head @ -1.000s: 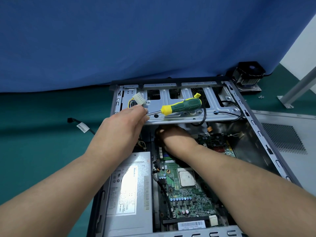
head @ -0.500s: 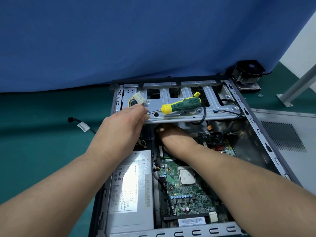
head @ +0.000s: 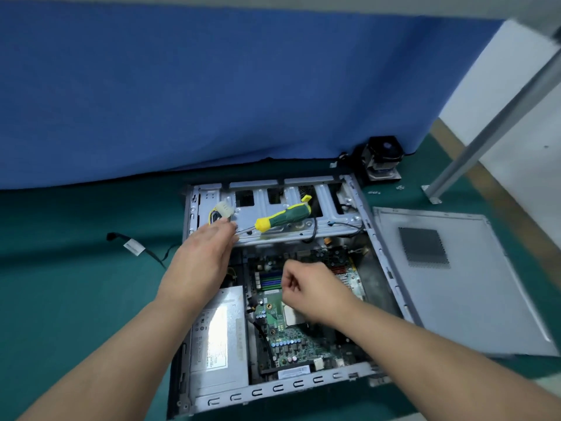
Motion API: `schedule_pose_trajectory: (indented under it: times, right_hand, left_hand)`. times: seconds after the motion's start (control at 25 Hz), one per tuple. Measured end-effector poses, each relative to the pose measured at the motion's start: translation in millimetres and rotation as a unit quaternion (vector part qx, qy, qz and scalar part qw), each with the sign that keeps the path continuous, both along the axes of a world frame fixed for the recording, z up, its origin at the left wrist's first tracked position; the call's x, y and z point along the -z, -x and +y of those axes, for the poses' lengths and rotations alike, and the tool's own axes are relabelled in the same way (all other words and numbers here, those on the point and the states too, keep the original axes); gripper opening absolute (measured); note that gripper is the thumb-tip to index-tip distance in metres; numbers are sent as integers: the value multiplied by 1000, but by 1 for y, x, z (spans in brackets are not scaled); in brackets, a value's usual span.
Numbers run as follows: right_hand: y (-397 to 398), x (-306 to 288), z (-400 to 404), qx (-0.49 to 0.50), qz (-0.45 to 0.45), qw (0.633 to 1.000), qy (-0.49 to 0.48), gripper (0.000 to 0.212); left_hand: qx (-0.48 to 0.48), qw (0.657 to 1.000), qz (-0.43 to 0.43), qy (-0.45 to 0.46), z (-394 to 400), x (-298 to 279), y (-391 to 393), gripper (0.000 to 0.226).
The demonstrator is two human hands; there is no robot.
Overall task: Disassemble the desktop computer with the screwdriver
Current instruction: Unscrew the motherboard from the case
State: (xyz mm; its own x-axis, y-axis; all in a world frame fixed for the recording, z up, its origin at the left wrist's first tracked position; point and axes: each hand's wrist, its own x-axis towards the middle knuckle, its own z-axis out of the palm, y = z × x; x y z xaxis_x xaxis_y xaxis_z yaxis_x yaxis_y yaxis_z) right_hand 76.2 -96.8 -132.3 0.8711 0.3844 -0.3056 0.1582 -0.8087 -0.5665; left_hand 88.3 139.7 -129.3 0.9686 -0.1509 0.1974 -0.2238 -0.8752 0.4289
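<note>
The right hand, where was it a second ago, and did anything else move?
The right hand came up and back out from under the drive cage, fingers curled. The left hand stays at the screwdriver shaft; the screwdriver still lies on the cage.

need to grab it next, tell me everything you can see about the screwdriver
The screwdriver has a dark green handle with a yellow collar and yellow end cap, plastic or rubber by its look, and a thin bare metal shaft. It lies on the grey metal drive cage, shaft pointing down-left. The left hand has its fingertips at the shaft.
</note>
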Motion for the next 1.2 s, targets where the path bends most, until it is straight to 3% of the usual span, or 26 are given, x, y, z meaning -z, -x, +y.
schedule_pose_trajectory:
  times: [0.12, 0.32, 0.52, 0.68, 0.92, 1.2]
  right_hand:
    - [9, -35, -13, 81, 22, 995, -57, 11]
    - [-13, -102, -45, 160, 4, 981, -111, 16]
    - [-54, -116, -107, 281, -49, 946, -156, 14]
    - [-103, -92, -160, 380, -45, 911, -155, 12]
    - [-194, -15, -218, 437, 8, 897, -62, 8]
    - [-274, 52, -231, 468, 26, 883, -10, 29]
  left_hand:
    - [0, 999, 40, 5, -1, -12, 2, 33]
    - [5, 1000, 4, -10, -9, -55, -9, 44]
    - [31, 998, 30, 47, -71, -51, -63, 38]
    - [38, 996, 22, 76, -106, -35, -109, 35]
    - [33, 995, 34, 92, -114, -21, -134, 37]
    - [25, 997, 22, 74, -117, -24, -136, 37]
